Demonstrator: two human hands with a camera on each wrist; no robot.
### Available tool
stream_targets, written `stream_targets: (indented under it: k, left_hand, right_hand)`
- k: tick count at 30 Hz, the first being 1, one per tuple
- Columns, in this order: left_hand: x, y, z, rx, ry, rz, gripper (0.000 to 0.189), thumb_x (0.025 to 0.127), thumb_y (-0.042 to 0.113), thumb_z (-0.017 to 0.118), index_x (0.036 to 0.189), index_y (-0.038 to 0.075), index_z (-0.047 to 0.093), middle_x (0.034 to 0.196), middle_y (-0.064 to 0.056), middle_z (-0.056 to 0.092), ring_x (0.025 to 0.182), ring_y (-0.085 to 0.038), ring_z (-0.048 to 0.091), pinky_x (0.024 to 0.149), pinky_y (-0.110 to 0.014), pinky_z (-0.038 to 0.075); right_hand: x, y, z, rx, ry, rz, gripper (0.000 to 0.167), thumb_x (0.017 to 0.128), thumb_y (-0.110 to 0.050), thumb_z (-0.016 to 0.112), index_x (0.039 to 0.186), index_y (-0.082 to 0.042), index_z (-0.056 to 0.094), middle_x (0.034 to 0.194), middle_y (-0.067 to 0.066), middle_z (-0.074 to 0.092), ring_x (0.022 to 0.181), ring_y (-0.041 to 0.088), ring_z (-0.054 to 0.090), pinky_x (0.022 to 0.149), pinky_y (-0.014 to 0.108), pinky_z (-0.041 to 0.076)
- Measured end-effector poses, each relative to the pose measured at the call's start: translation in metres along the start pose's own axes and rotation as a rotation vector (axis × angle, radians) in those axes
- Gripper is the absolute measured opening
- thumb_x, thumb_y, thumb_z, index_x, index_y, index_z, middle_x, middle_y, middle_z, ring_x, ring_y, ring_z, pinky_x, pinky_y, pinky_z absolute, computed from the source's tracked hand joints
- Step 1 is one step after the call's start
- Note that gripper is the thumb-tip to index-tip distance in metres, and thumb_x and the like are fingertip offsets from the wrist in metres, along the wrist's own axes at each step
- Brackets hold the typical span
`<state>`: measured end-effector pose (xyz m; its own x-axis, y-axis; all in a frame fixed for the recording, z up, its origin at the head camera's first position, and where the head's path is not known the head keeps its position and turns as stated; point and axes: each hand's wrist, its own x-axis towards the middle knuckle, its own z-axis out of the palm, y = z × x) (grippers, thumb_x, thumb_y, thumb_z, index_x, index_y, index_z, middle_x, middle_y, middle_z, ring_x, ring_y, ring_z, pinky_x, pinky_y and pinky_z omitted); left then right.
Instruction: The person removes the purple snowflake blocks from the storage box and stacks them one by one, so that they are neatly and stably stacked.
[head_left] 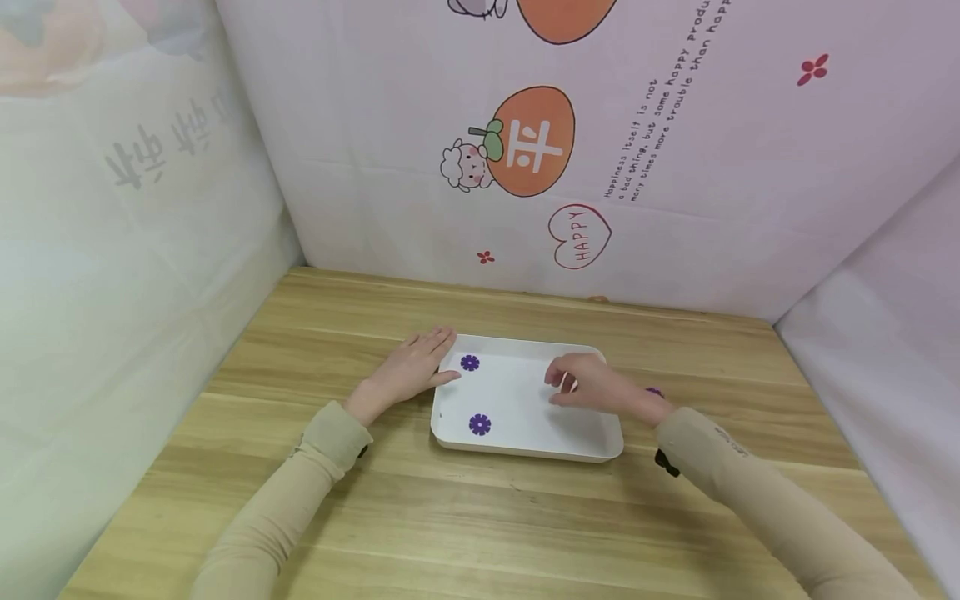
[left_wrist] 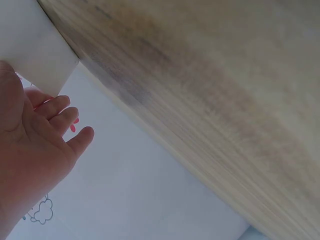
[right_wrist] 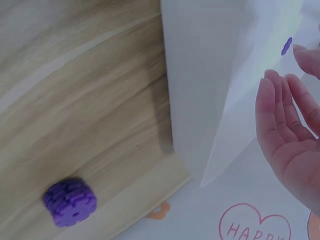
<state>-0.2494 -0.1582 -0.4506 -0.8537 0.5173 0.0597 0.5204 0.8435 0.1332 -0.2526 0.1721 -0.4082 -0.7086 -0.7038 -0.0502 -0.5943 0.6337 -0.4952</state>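
A shallow white tray [head_left: 517, 400] lies on the wooden table. Two purple notched discs are inside its left half: one disc [head_left: 470, 362] toward the back and another disc [head_left: 480, 424] toward the front. My left hand [head_left: 412, 367] rests at the tray's back left corner, its fingers extended along the rim. Above the tray's right half is my right hand [head_left: 588, 382], with loosely bent fingers and a gap between thumb and fingertips. Nothing shows in that gap. In the right wrist view, a stack of purple notched discs [right_wrist: 70, 202] stands on the table outside the tray, mostly hidden behind my right wrist in the head view.
Behind the table hangs a white printed cloth [head_left: 405, 208], with more white cloth [head_left: 150, 292] along the left side and the right side. Bare wood [head_left: 465, 525] extends in front of the tray.
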Motion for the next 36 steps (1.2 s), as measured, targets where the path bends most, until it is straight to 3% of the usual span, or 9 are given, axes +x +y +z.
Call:
stream_targets:
  k: [15, 24, 36]
  left_hand:
    - [0.001, 0.0, 0.0, 0.001, -0.006, -0.001, 0.077, 0.101, 0.053, 0.046, 0.154, 0.0, 0.029, 0.162, -0.017, 0.029, 0.151, -0.033, 0.03, 0.124, -0.053, 0.027]
    - [0.002, 0.0, 0.001, 0.012, -0.005, -0.009, 0.078, 0.101, 0.053, 0.047, 0.154, 0.0, 0.029, 0.162, -0.016, 0.03, 0.151, -0.032, 0.03, 0.124, -0.053, 0.028]
    - [0.002, 0.0, 0.002, 0.006, 0.011, -0.001, 0.077, 0.101, 0.052, 0.048, 0.154, 0.0, 0.029, 0.161, -0.017, 0.031, 0.15, -0.033, 0.031, 0.123, -0.054, 0.029]
  right_hand:
    - [0.025, -0.024, 0.018, 0.031, -0.066, -0.084, 0.021, 0.085, -0.008, 0.075, 0.101, 0.003, 0.066, 0.096, 0.017, 0.069, 0.082, 0.022, 0.069, 0.075, 0.032, 0.062]
    - [0.039, -0.034, 0.034, 0.021, -0.128, -0.103, 0.021, 0.085, -0.011, 0.077, 0.101, -0.002, 0.067, 0.097, 0.01, 0.069, 0.082, 0.015, 0.067, 0.073, 0.02, 0.057]
    - [0.047, -0.054, 0.047, 0.016, -0.166, -0.1, 0.021, 0.083, -0.006, 0.077, 0.102, -0.002, 0.068, 0.097, 0.01, 0.07, 0.079, 0.014, 0.067, 0.072, 0.015, 0.054]
